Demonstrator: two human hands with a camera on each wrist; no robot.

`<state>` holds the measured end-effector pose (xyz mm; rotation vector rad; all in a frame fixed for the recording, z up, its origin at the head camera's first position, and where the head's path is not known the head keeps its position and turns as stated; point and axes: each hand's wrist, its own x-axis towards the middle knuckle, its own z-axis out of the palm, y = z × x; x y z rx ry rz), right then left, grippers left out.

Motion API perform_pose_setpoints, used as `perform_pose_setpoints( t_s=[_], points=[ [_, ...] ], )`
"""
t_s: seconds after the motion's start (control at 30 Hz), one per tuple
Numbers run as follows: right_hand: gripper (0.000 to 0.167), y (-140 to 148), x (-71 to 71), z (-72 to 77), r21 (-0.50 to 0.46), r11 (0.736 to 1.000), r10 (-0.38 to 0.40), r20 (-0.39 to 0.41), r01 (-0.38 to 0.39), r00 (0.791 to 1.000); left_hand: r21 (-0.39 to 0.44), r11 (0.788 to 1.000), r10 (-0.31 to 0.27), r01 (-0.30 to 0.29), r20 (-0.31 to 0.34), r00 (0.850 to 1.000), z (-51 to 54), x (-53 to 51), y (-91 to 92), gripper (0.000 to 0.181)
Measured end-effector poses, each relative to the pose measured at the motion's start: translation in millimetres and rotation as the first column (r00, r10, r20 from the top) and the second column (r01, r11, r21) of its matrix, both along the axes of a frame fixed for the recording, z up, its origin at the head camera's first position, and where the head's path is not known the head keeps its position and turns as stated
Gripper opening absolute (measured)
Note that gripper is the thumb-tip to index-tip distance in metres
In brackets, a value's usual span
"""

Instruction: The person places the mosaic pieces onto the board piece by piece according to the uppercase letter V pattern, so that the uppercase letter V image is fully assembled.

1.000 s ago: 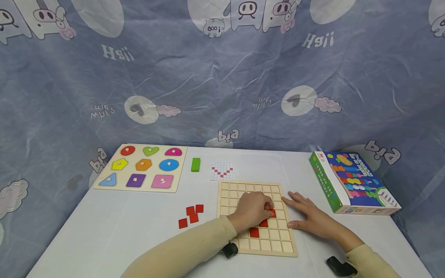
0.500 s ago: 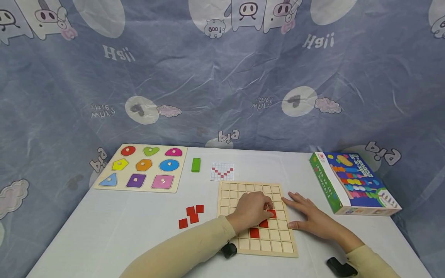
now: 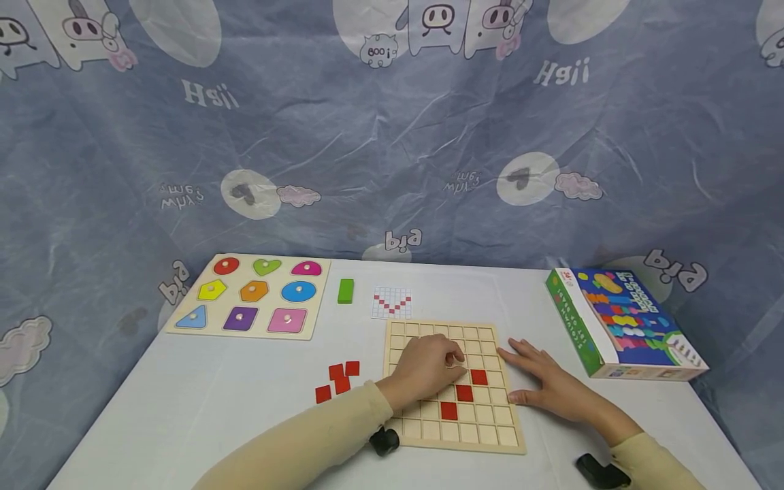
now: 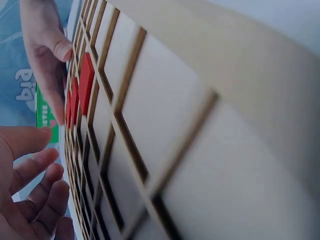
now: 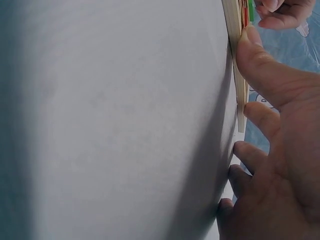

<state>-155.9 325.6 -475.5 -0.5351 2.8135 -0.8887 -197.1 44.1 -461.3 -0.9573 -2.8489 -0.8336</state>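
Note:
My left hand [image 3: 422, 367] hovers above the wooden grid board [image 3: 486, 433], its fingers loosely bent. Nothing shows between thumb and fingers in the left wrist view, where the left hand [image 4: 30, 185] is beside the grid. Three red square tiles lie in grid cells along a diagonal: the upper tile [image 3: 479, 377], the middle tile [image 3: 465, 393] and the lower tile [image 3: 449, 411]. With fingers spread, my right hand [image 3: 542, 381] rests at the board's right edge. Its thumb and index finger touch the board's side [image 5: 235, 40] in the right wrist view. Part of the grid is hidden under my left hand and forearm.
Several loose red tiles [image 3: 322, 394] lie left of the board. Behind it are a pattern card [image 3: 392, 303] with a red V and a green block [image 3: 346, 291]. A shape puzzle [image 3: 262, 321] sits at the back left, a game box [image 3: 631, 320] at the right.
My left hand has let go of the upper red tile and moved left, leaving that tile in its cell. The right hand stays at the board's edge.

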Motion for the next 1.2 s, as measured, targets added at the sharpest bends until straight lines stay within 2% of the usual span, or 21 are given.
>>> perform_pose_setpoints(
  t_s=[0.23,0.47,0.6,0.83,1.2],
  points=[
    [0.083,-2.1,0.1,0.2,0.001,1.0,-0.016,0.027,0.016,0.999,0.046,0.998,0.038,-0.039,0.023,0.999,-0.7,-1.7,-16.9,0.009],
    [0.083,-2.1,-0.1,1.6,0.007,1.0,-0.008,0.017,0.008,1.0,0.104,0.991,0.079,-0.084,0.051,0.996,-5.1,-3.1,-33.5,0.008],
    [0.083,-1.5,-0.3,2.0,0.005,1.0,-0.005,0.016,0.005,1.0,0.118,0.987,0.106,-0.112,0.055,0.993,-7.0,-3.8,-43.2,0.007],
    [0.083,-1.2,0.4,2.5,-0.01,1.0,-0.001,0.022,0.001,1.0,0.136,0.978,0.142,-0.156,0.102,0.984,-9.7,-2.4,-54.7,0.01],
    [0.085,0.2,-0.6,-1.9,-0.008,1.0,-0.009,0.045,0.009,0.999,0.181,0.962,0.19,-0.205,0.097,0.977,-6.9,-4.0,-77.7,0.009]
  ],
)
